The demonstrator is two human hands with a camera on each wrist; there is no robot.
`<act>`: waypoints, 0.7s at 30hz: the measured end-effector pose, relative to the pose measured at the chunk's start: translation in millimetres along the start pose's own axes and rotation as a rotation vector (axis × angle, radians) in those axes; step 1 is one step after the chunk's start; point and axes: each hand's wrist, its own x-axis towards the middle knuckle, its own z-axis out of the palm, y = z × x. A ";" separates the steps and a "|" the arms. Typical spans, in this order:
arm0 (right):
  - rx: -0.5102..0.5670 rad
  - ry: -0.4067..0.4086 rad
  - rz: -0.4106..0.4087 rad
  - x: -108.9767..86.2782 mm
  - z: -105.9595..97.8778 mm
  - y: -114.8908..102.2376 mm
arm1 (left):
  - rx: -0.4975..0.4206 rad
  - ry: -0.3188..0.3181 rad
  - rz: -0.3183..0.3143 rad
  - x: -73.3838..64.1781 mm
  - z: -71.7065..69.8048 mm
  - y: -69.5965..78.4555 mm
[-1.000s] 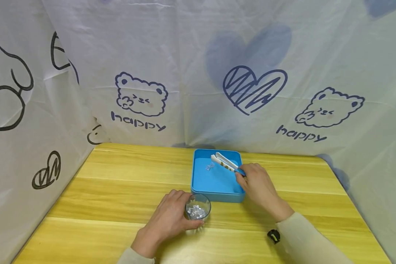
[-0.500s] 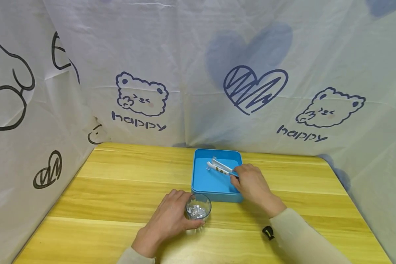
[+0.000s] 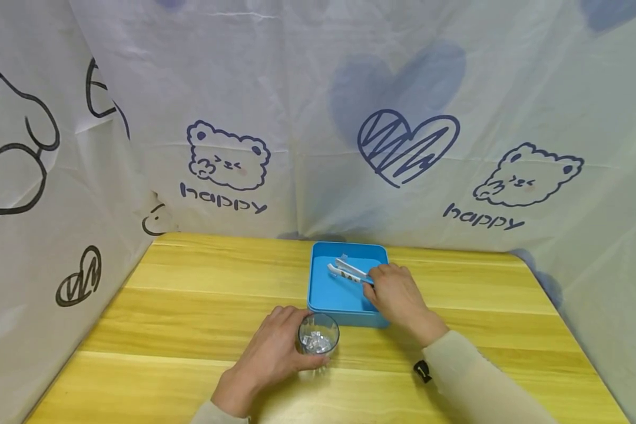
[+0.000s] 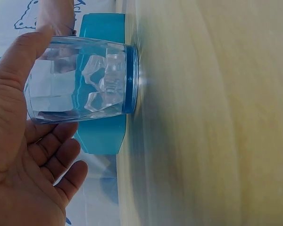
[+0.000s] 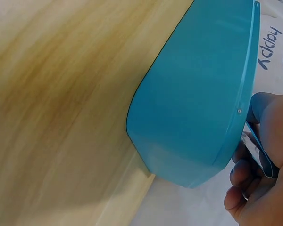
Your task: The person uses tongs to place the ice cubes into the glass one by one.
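Note:
My left hand [image 3: 275,353] grips a clear drinking glass [image 4: 61,101], thumb on one side and fingers on the other. It stands upright on the table, with several clear ice-like pieces [image 3: 315,342] at its bottom. Behind it is a square blue box [image 3: 344,318] without a lid. Over the box's right side, my right hand [image 3: 398,297] holds small tongs [image 3: 350,273] with white arms and a blue handle end. Their tips are spread apart, low inside the box. Small clear pieces [image 3: 344,257] lie at the tips, partly hidden by the arms. In the right wrist view, the box wall hides the tips.
The wooden table [image 3: 191,330] runs back to a pale cloth [image 3: 307,88] printed with bears and hearts. Cloth also hangs along the left and right sides. A small black object [image 3: 421,371] is at the right sleeve.
My right hand has moved left and the tongs have come down into the box, their tips now at the clear pieces. The left hand and glass stay in place.

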 end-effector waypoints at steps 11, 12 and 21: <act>-0.062 -0.031 -0.008 -0.2 4.7 -1.5 | 0.029 0.040 0.041 0.8 3.5 -3.9; -0.065 -0.033 -0.008 -0.4 4.5 -1.9 | 0.042 0.041 0.042 1.0 3.3 -3.9; -0.075 -0.008 -0.036 -1.2 3.8 -5.0 | 0.080 0.031 0.039 1.5 0.6 -3.3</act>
